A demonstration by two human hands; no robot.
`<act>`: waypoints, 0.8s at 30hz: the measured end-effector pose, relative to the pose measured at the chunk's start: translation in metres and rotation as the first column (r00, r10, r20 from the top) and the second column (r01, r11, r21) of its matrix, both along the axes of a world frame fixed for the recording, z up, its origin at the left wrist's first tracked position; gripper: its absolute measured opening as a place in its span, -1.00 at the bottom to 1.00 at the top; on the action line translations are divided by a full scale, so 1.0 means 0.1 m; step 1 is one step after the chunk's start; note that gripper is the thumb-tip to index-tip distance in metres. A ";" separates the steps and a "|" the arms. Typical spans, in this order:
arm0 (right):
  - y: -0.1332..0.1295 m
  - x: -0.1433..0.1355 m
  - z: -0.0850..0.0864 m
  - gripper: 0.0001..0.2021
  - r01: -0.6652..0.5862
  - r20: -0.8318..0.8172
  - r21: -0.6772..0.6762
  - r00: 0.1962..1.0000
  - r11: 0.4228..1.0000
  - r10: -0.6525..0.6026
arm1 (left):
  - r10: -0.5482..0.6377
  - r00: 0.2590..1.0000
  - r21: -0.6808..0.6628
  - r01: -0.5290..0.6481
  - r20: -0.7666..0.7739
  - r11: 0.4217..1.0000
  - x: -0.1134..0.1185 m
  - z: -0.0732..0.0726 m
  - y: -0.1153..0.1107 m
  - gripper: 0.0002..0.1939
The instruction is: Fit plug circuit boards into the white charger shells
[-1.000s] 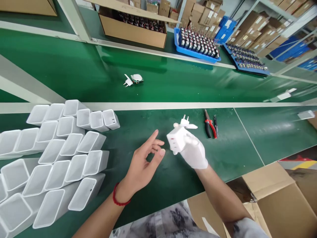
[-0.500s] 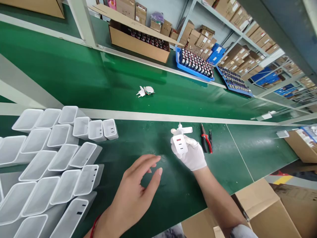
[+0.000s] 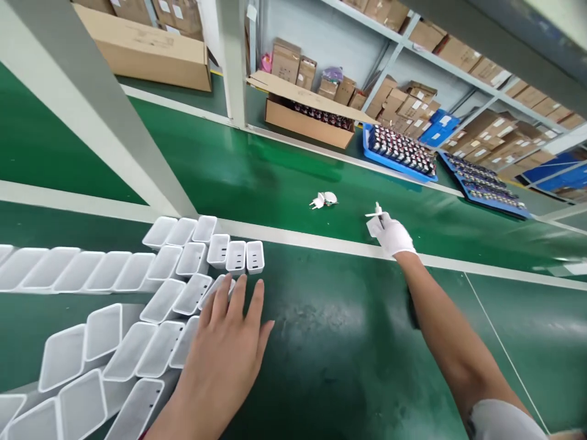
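Observation:
My bare left hand [image 3: 227, 345] hovers with fingers spread at the right side of the rows of white plastic casings [image 3: 160, 299]. Its fingertips overlap a casing near the front of the small group; whether they touch it I cannot tell. My right hand [image 3: 395, 235], in a white glove, is stretched out past the pale rail, closed on a white plug charger [image 3: 375, 226]. Part of the charger is hidden by the glove. Left of that hand, on the green strip, lies a loose white plug part with a circuit board [image 3: 324, 200].
A pale rail [image 3: 298, 237] runs between the near green bench and the far strip. At the back stand an open carton [image 3: 307, 122], blue trays of components [image 3: 398, 165] and shelves of boxes. A slanted post [image 3: 114, 116] rises at left.
My right hand has carried the charger forward, from the near bench to over the far strip. My left hand has moved left to the casings and spread its fingers. The view has shifted left.

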State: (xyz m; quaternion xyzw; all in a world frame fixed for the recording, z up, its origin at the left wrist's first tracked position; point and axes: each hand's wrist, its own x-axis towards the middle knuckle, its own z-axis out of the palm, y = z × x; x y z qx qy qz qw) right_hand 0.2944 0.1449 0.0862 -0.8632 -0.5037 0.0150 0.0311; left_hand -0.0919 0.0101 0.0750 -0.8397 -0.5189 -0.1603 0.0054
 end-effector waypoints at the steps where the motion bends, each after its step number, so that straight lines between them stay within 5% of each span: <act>1: -0.01 -0.01 0.03 -0.47 0.004 0.039 0.029 0.999 1.000 -0.005 | -0.008 1.000 -0.012 0.008 -0.009 1.000 -0.03 -0.01 0.02 -0.54; 5: 0.16 -0.17 0.05 -0.45 -0.213 0.173 0.053 0.964 0.976 0.201 | -0.019 0.999 -0.069 0.016 -0.041 0.998 -0.05 0.04 0.09 -0.55; 8: 0.54 -0.30 -0.05 -0.33 -0.409 0.069 -0.117 0.906 0.905 0.419 | -0.029 0.997 -0.083 0.023 -0.075 0.996 -0.02 0.09 0.21 -0.55; 12: 0.97 -0.34 -0.17 -0.18 -0.531 -0.073 -0.165 0.847 0.831 0.527 | -0.053 0.983 -0.104 0.036 -0.174 0.994 0.01 0.06 0.43 -0.48; 15: 1.08 -0.29 -0.17 -0.31 -0.574 -0.177 -0.142 0.816 0.806 0.550 | -0.054 0.975 -0.125 0.027 -0.217 0.992 0.03 0.04 0.60 -0.37; 19: 0.97 -0.18 -0.10 -0.73 -0.520 -0.326 -0.009 0.809 0.854 0.489 | -0.002 0.977 -0.099 -0.019 -0.214 0.995 0.10 0.07 0.78 -0.35; 24: 0.31 -0.11 -0.05 -0.50 -0.350 -0.630 0.270 0.640 0.897 0.440 | 0.000 0.980 -0.111 -0.023 -0.200 0.994 0.16 0.10 0.94 -0.48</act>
